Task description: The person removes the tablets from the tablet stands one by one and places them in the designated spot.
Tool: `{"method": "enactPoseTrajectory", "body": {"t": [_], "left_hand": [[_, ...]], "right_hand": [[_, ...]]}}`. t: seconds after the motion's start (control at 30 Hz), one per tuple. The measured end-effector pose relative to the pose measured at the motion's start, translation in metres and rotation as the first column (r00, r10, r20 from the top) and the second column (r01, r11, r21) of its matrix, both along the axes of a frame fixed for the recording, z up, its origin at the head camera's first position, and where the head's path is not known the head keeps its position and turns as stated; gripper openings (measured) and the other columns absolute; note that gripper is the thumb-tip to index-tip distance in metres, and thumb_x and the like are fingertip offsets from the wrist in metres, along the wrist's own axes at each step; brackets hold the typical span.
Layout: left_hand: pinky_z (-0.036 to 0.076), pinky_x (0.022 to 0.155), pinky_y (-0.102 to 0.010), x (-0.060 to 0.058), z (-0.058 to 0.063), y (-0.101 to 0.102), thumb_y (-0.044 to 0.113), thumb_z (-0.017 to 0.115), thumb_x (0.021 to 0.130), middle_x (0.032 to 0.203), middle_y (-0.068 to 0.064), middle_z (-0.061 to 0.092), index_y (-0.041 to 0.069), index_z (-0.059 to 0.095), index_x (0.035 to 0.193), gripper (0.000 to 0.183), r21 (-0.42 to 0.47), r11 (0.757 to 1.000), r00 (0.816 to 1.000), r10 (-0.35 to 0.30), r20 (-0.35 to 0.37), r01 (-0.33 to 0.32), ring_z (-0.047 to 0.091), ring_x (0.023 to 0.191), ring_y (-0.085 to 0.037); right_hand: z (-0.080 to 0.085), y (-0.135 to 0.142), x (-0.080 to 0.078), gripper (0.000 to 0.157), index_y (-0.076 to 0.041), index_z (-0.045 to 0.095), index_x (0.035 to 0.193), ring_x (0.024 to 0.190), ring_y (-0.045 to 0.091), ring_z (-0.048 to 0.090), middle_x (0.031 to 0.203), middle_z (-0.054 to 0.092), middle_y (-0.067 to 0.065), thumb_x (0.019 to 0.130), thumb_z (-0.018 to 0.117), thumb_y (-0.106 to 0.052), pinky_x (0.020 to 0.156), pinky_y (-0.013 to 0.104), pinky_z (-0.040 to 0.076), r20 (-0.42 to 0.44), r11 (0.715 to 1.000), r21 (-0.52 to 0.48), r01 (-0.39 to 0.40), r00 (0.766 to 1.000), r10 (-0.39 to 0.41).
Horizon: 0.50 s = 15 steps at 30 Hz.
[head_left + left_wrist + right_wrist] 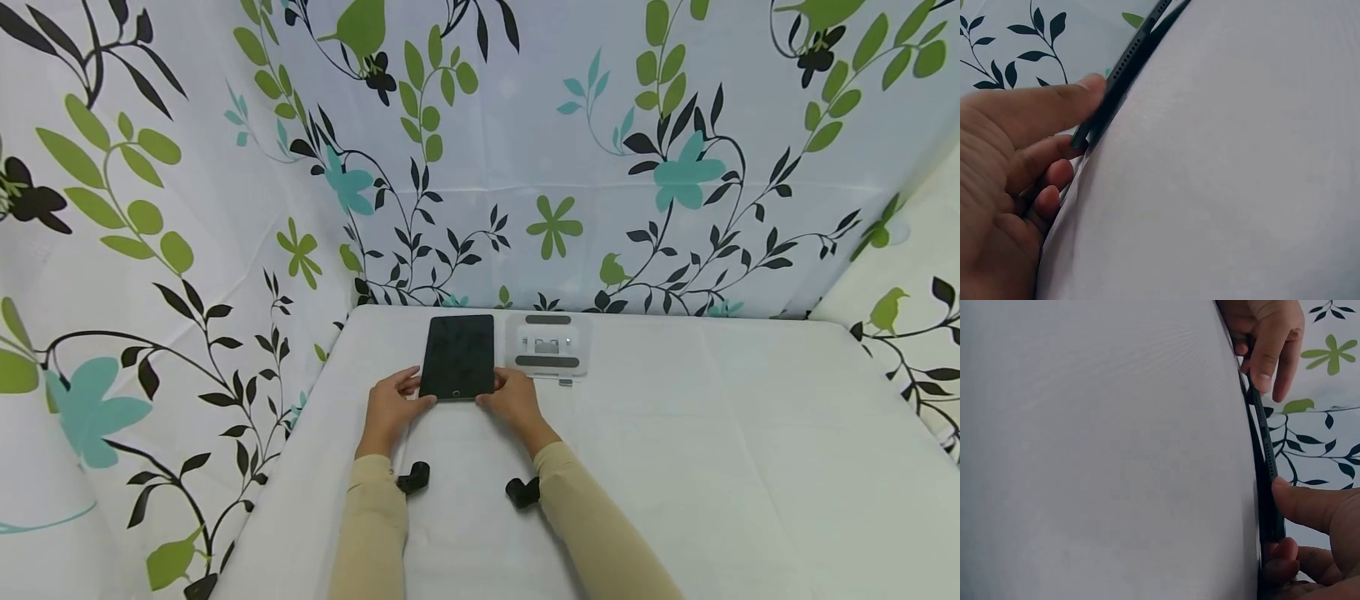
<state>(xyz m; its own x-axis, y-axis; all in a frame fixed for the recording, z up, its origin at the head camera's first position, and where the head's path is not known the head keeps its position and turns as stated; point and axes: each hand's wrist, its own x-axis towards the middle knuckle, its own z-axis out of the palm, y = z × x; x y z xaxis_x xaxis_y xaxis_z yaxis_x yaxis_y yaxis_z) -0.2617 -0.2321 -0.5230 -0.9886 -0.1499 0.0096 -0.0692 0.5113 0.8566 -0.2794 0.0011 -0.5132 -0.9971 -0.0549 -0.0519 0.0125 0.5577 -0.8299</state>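
Observation:
A black tablet with a dark screen and a round home button is at the far side of the white table, button edge toward me. My left hand pinches its near left corner, thumb on top and fingers beneath. At the near right corner my right hand grips it the same way. Both wrist views show the tablet's thin edge with speaker holes, its near side slightly off the cloth. Just right of the tablet lies a flat white stand with grey pads and metal hinges.
A white cloth covers the table, which stretches far to the right of the hands. Leaf-and-flower printed curtains hang behind it and at both sides. Black wrist mounts stick out from the beige sleeves.

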Motion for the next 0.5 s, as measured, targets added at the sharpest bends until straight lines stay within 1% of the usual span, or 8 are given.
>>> {"method": "enactPoseTrajectory", "body": {"t": [0.07,0.17,0.3,0.4,0.5], "left_hand": [[0.052,0.104,-0.046,0.0012,-0.0009,0.0008,0.017,0.088,0.079,0.130,-0.009,0.072,0.015,0.061,0.143,0.070,-0.001,1.000,1.000,-0.007,-0.015,0.007,0.064,0.116,-0.027],[0.053,0.102,-0.044,0.0023,-0.0023,0.0019,0.017,0.090,0.078,0.129,-0.009,0.072,0.014,0.063,0.140,0.068,-0.019,1.000,0.999,-0.014,-0.051,0.013,0.065,0.116,-0.025],[0.054,0.101,-0.045,0.0016,-0.0068,0.0026,0.018,0.089,0.079,0.128,-0.011,0.073,0.011,0.067,0.136,0.062,-0.062,0.998,0.993,-0.023,-0.112,0.017,0.066,0.116,-0.026],[0.054,0.099,-0.044,0.0029,-0.0102,0.0036,0.018,0.089,0.079,0.125,-0.011,0.073,0.011,0.069,0.132,0.058,-0.086,0.996,0.991,-0.009,-0.132,-0.003,0.065,0.112,-0.027],[0.054,0.096,-0.042,0.0058,-0.0102,0.0051,0.017,0.090,0.078,0.119,-0.011,0.073,0.010,0.072,0.129,0.054,-0.103,0.994,0.990,0.006,-0.139,-0.021,0.063,0.106,-0.026]], "right_hand": [[-0.0013,-0.0013,-0.0011,0.069,0.004,0.059,0.139,0.083,0.019,0.051,0.089,0.059,0.006,0.079,0.087,-0.013,0.076,0.034,0.046,-0.003,1.000,0.018,0.000,1.000,0.000],[-0.0025,-0.0037,-0.0018,0.068,0.006,0.060,0.138,0.086,0.020,0.055,0.095,0.064,0.009,0.079,0.087,-0.012,0.078,0.036,0.051,-0.011,0.998,0.064,0.000,1.000,0.000],[-0.0009,-0.0035,-0.0009,0.065,0.008,0.062,0.134,0.088,0.023,0.059,0.099,0.068,0.014,0.078,0.087,-0.013,0.080,0.040,0.055,-0.055,0.993,0.120,-0.006,0.998,0.013],[-0.0020,-0.0023,0.0006,0.063,0.009,0.063,0.132,0.083,0.021,0.056,0.093,0.067,0.013,0.078,0.087,-0.014,0.073,0.037,0.052,-0.083,0.990,0.139,-0.026,0.996,0.037],[-0.0041,-0.0015,0.0027,0.061,0.009,0.064,0.130,0.079,0.020,0.052,0.087,0.063,0.010,0.079,0.087,-0.015,0.069,0.034,0.048,-0.105,0.988,0.151,-0.040,0.993,0.056]]}}
